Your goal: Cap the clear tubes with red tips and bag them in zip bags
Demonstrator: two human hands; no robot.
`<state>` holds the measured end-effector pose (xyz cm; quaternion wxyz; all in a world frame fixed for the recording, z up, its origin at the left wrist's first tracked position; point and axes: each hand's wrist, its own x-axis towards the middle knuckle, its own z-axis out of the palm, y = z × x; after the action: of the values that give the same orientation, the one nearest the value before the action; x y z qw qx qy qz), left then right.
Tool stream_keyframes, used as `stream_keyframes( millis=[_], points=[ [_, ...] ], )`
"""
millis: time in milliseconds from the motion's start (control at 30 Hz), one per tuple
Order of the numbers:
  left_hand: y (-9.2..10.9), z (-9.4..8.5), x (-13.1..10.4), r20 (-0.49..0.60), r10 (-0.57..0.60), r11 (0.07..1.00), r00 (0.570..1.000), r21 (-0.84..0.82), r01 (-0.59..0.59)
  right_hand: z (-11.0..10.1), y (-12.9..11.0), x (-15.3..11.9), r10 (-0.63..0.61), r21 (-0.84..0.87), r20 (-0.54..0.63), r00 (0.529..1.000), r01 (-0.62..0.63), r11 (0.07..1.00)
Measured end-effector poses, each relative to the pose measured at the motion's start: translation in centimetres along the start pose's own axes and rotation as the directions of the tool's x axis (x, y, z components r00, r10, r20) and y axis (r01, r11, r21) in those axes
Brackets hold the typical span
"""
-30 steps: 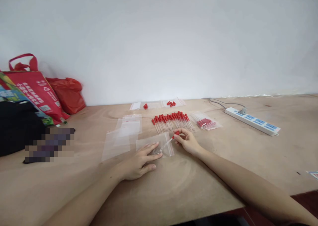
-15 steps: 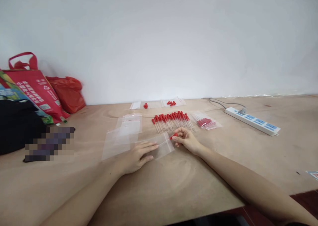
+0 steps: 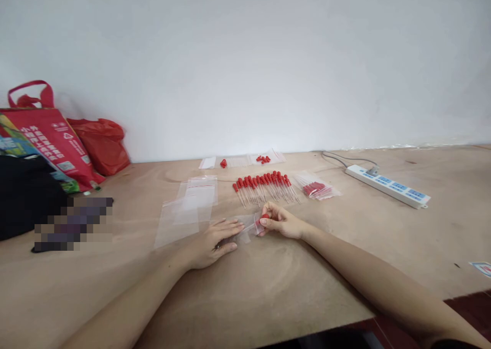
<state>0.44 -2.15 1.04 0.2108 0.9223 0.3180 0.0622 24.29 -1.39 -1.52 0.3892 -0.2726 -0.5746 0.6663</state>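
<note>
My right hand (image 3: 279,221) pinches the red bulb (image 3: 264,218) of a dropper at the mouth of a small clear zip bag (image 3: 249,226). The dropper's thin stem points left into the bag. My left hand (image 3: 219,240) lies with fingers spread over the bag's left part, pressing it on the table. Just beyond my hands several red-topped droppers (image 3: 264,182) lie side by side in a row. Right of that row is a clear bag holding droppers (image 3: 315,188). Flat clear bags (image 3: 182,221) overlap left of my hands.
Near the wall lie loose red bulbs (image 3: 263,159) and clear stems (image 3: 240,161). A power strip (image 3: 389,186) with a plugged cable sits at the right. Red bags (image 3: 102,144) and dark cloth (image 3: 30,198) stand at the left on the wooden table (image 3: 307,292).
My right hand has moved slightly left with the dropper, whose bulb is now at the bag's mouth. The bag looks more crumpled. My left hand has stayed nearly in place.
</note>
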Motion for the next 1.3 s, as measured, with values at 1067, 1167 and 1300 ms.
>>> stream_keyframes(
  millis=[1067,1167,1300],
  points=[
    [0.0,-0.1,-0.4,-0.001,0.066,0.996,0.998,-0.056,-0.066,-3.0,-2.8,7.4,-0.232,-0.878,-0.456,0.859,-0.391,0.277],
    [0.2,-0.2,-0.7,-0.02,0.037,0.997,0.999,-0.062,-0.039,-1.8,-2.8,9.4,-0.16,-0.849,-0.525,0.836,-0.501,0.167],
    [0.2,-0.4,-1.0,0.02,0.04,0.998,0.999,-0.047,-0.039,-0.8,-2.8,10.6,-0.113,-0.842,-0.537,0.836,-0.523,0.134]
  ],
)
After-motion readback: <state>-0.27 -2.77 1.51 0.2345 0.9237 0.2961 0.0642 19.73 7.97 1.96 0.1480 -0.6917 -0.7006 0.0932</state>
